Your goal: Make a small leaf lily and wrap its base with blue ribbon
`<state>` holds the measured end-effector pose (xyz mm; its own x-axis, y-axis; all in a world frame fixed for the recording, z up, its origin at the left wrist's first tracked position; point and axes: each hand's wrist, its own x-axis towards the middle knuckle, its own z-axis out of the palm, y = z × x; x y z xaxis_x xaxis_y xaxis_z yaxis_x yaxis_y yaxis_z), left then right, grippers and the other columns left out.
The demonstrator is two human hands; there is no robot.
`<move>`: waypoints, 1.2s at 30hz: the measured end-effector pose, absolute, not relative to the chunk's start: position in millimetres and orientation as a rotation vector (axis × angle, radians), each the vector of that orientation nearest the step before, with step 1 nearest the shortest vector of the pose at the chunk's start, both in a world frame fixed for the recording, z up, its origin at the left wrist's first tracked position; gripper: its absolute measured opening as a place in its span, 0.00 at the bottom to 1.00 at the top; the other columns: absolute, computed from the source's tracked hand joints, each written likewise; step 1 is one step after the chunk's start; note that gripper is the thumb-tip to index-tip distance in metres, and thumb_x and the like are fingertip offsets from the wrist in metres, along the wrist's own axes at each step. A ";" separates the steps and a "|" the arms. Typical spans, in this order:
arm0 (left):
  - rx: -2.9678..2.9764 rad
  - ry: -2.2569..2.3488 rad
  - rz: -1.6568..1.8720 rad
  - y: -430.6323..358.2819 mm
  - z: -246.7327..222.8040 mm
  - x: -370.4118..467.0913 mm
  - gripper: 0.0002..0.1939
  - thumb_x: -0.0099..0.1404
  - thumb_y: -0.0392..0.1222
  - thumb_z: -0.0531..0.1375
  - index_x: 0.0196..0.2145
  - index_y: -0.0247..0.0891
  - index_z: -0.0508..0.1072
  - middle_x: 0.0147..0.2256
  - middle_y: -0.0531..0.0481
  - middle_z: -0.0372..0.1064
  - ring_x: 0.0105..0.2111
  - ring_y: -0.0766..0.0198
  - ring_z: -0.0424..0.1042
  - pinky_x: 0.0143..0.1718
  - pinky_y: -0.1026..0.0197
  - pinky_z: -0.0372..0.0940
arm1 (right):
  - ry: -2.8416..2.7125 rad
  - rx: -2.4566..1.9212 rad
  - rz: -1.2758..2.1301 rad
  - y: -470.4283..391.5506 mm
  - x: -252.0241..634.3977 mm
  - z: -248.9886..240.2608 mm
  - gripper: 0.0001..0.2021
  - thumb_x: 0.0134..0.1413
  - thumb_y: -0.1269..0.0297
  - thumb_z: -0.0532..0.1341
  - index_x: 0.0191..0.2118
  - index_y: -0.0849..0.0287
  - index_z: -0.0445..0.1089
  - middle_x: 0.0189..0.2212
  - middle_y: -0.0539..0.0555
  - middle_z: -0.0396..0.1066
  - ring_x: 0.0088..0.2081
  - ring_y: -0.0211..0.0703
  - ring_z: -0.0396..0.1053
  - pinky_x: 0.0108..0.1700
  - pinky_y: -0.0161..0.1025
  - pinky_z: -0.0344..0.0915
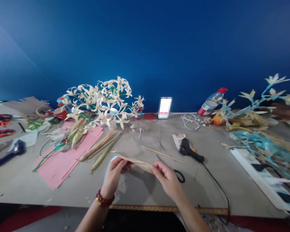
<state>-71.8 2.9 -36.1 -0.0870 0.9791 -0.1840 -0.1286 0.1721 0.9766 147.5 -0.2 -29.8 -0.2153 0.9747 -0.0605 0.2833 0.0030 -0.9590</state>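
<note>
A pale dry husk strip (139, 163) is stretched between my two hands above the grey table (140, 193). My left hand (116, 169) pinches its left end, with a light blue and white band curving beside the hand. The strip's right end is pinched by my right hand (165, 175). Just right of my right hand lie black-handled scissors (180, 176), partly hidden by it. A thin wooden stick (163, 154) rests behind both hands. Left of my left hand are long husk strips (102, 148).
Pink paper (70, 154) and a bunch of white flowers (111, 106) are on the left. A black glue gun (190, 150) with a cord, a power strip (261, 180), a tilted bottle (211, 101) and a flower branch (256, 103) occupy the right. Another person's hand (286, 111) shows at far right.
</note>
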 end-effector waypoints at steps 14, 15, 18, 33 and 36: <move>2.564 1.405 0.556 -3.5 20.1 -63.2 0.09 0.67 0.41 0.60 0.44 0.44 0.76 0.42 0.48 0.77 0.52 0.50 0.70 0.65 0.35 0.39 | -1.983 -1.358 1.228 5.2 142.3 -20.6 0.11 0.60 0.60 0.59 0.27 0.57 0.69 0.21 0.48 0.67 0.27 0.39 0.64 0.28 0.33 0.56; 2.534 1.351 0.488 -3.2 17.4 -62.7 0.06 0.68 0.39 0.59 0.37 0.44 0.77 0.35 0.51 0.77 0.46 0.53 0.73 0.64 0.35 0.41 | -1.955 -1.346 1.253 6.4 145.8 -20.3 0.09 0.59 0.61 0.60 0.28 0.57 0.70 0.22 0.48 0.68 0.27 0.40 0.65 0.30 0.33 0.58; 2.359 1.313 0.428 -3.6 8.2 -66.2 0.11 0.69 0.38 0.56 0.29 0.41 0.74 0.29 0.51 0.74 0.36 0.58 0.73 0.54 0.45 0.58 | -1.787 -1.306 1.390 12.8 160.0 -19.6 0.06 0.56 0.60 0.63 0.34 0.57 0.72 0.23 0.48 0.70 0.27 0.39 0.67 0.31 0.33 0.62; 1.813 1.255 0.638 -6.0 -0.9 -43.3 0.11 0.69 0.44 0.55 0.34 0.37 0.75 0.32 0.47 0.74 0.33 0.60 0.70 0.32 0.63 0.60 | -1.373 -1.087 1.637 10.5 143.8 -26.7 0.15 0.54 0.51 0.65 0.31 0.58 0.67 0.21 0.45 0.65 0.23 0.34 0.63 0.26 0.32 0.61; 1.589 1.207 0.672 -3.0 -8.5 -35.8 0.18 0.70 0.50 0.53 0.27 0.36 0.71 0.24 0.50 0.70 0.25 0.64 0.66 0.28 0.64 0.58 | -1.371 -1.105 1.646 11.6 147.0 -27.4 0.13 0.54 0.54 0.65 0.34 0.58 0.67 0.22 0.46 0.66 0.23 0.34 0.64 0.26 0.32 0.62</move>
